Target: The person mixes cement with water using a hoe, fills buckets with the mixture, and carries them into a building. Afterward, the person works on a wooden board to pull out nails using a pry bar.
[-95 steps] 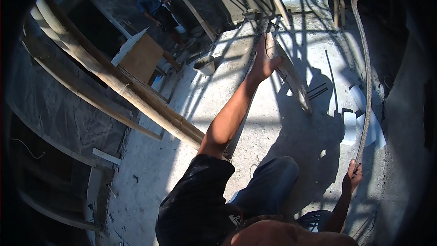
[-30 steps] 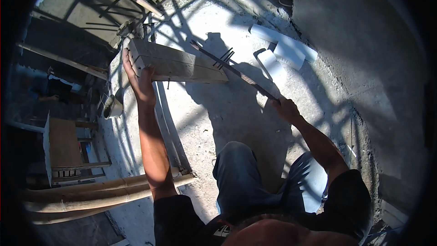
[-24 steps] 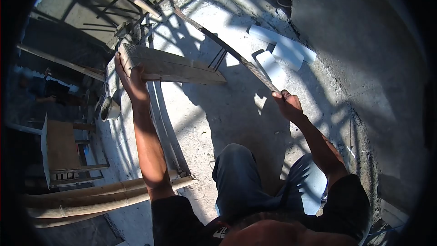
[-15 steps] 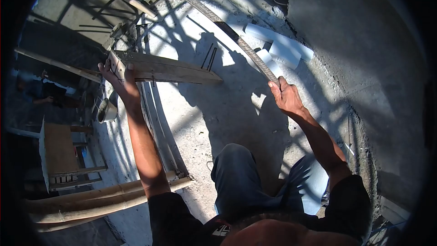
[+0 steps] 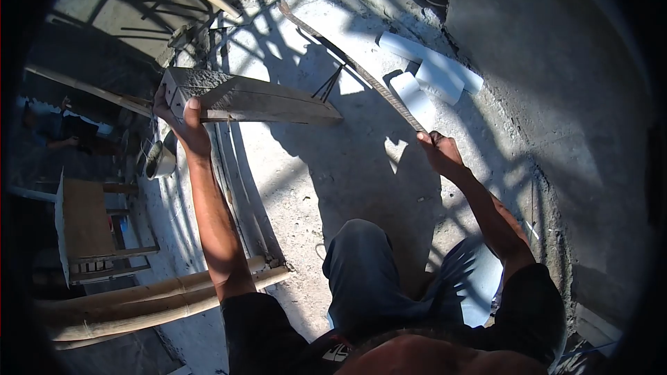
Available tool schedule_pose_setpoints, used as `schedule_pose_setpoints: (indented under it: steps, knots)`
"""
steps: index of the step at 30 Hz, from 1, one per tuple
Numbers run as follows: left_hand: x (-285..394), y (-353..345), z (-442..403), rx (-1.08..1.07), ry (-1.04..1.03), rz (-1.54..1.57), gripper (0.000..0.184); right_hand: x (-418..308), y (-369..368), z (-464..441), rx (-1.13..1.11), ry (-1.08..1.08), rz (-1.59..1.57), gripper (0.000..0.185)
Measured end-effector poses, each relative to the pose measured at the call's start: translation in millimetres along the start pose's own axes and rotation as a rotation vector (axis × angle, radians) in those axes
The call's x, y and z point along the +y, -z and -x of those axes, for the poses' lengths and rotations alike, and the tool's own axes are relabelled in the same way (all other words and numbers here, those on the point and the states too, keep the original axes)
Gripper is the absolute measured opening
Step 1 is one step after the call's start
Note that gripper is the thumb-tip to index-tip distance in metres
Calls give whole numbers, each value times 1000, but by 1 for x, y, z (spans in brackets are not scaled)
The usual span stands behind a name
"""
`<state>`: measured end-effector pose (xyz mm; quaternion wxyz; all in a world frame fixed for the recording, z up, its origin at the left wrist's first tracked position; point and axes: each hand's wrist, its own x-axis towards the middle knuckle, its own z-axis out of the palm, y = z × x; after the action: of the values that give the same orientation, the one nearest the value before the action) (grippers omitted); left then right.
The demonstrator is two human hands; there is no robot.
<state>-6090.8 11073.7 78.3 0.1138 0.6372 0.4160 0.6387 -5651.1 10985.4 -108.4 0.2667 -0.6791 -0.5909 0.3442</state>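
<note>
My left hand (image 5: 186, 125) grips the near left end of a thick wooden beam (image 5: 257, 101), with the thumb on its side and the fingers round its end face. The beam tapers away to the right, and dark nails stick out near its far end. In my right hand (image 5: 442, 154) is the lower end of a long ribbed metal bar (image 5: 382, 88), fingers wrapped round it. The bar slants up and left over the shadowed concrete floor, its tip beyond the beam and apart from it.
White pieces (image 5: 438, 78) lie on the floor at the right, beside a grey wall (image 5: 556, 76). Bamboo poles (image 5: 146, 305) stretch across the lower left. Farther left are a bucket (image 5: 161, 161), a wooden stand (image 5: 87, 219) and a person (image 5: 52, 128) in shadow.
The view has turned since the earliest frame. My right hand has come forward from low down, and the bar has swung up and then back down over the floor. My left hand still holds the beam.
</note>
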Motion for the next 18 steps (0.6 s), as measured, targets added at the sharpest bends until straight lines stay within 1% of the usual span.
schedule_pose_setpoints:
  steps: [1, 4, 6, 8, 10, 11, 12, 13, 14, 15, 16, 18]
  knots:
    - [2, 0, 1, -8, 0, -10, 66, -10, 8, 3, 30, 53, 24, 54]
    - [1, 0, 2, -27, 14, -46, 66, -36, 22, 9, 52, 68, 12, 53]
    - [1, -3, 4, -2, 32, 50, 67, -32, 19, 6, 39, 63, 55, 51]
    - [6, -6, 5, 4, 0, 24, 66, -18, 11, 1, -46, -60, 58, 49]
    - [4, -2, 3, -6, -71, -41, 67, 66, -27, -15, -67, -25, 44, 48]
    - [7, -2, 5, 12, -37, -11, 69, 111, -48, -20, -71, -20, 203, 47]
    - [9, -6, 5, 14, -37, -6, 69, 133, -55, -18, -73, -17, 365, 47]
    - [11, -11, 1, -13, -59, 14, 73, 130, -56, -8, -64, -17, 361, 47]
    - [11, -17, -9, -31, -94, 37, 77, 125, -55, -7, -1, -12, 238, 46]
    - [12, -19, -12, -57, -123, 8, 77, 120, -48, -10, 45, -2, 128, 45]
    - [13, -26, -12, -49, -95, 38, 77, 106, -39, -8, 29, -10, 133, 45]
    - [7, -36, -15, -67, -101, 89, 77, 56, -5, -12, 98, 62, -72, 50]
